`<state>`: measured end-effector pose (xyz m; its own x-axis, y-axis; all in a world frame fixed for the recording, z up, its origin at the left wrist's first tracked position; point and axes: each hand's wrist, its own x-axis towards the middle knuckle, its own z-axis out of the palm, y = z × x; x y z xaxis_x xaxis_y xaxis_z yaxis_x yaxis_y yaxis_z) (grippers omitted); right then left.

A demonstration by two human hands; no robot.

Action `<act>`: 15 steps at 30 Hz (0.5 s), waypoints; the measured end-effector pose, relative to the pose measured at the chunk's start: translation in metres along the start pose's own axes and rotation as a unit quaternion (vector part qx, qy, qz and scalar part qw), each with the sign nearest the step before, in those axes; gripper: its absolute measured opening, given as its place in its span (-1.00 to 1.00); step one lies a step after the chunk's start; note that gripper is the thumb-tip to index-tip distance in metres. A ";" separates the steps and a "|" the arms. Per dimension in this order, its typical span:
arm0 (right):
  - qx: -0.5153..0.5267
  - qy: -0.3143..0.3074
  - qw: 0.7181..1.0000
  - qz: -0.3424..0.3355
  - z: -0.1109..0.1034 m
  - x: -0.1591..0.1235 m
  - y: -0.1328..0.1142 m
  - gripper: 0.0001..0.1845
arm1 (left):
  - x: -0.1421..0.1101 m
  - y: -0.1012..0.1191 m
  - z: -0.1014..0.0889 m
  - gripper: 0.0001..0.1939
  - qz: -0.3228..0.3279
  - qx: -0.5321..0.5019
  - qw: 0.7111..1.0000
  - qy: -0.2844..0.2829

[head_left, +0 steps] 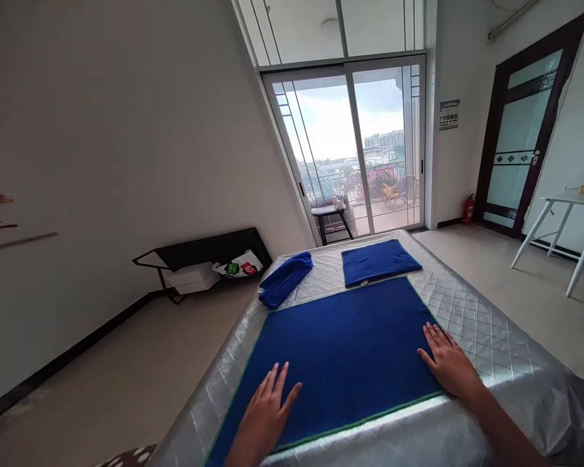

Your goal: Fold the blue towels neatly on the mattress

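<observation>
A blue cloth with green edging point(345, 350) lies spread flat on a quilted mattress point(467, 311). On the cloth's near left part rests my left hand point(267, 408), open, its fingers stretched forward and the thumb apart. My right hand point(445, 360) is open too, lying over the cloth's right edge with the thumb spread. Beyond the cloth is a flat, folded blue cloth point(380, 261) with a small pale tag at its near edge. To its left sits a narrower bundle of folded blue cloth point(286, 279).
Left of the mattress, a black-framed rack point(214, 250) by the wall holds a white box and a printed bag. A black stool point(331, 217) stands near the sliding glass door point(321, 130). On the right are a white table point(562, 201) and a red fire extinguisher point(468, 209).
</observation>
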<state>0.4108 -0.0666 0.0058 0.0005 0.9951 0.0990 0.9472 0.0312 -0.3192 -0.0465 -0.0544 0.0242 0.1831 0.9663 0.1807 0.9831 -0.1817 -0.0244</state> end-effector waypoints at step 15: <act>0.333 0.109 0.928 0.125 -0.021 0.002 0.028 -0.42 | 0.079 0.337 -0.038 -0.63 0.440 -0.183 0.869 -0.134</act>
<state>0.4443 -0.0652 0.0168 0.3267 0.9389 0.1081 0.5011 -0.0751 -0.8621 0.2984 -0.0466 0.0679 0.9058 0.4234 0.0141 0.4020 -0.8696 0.2866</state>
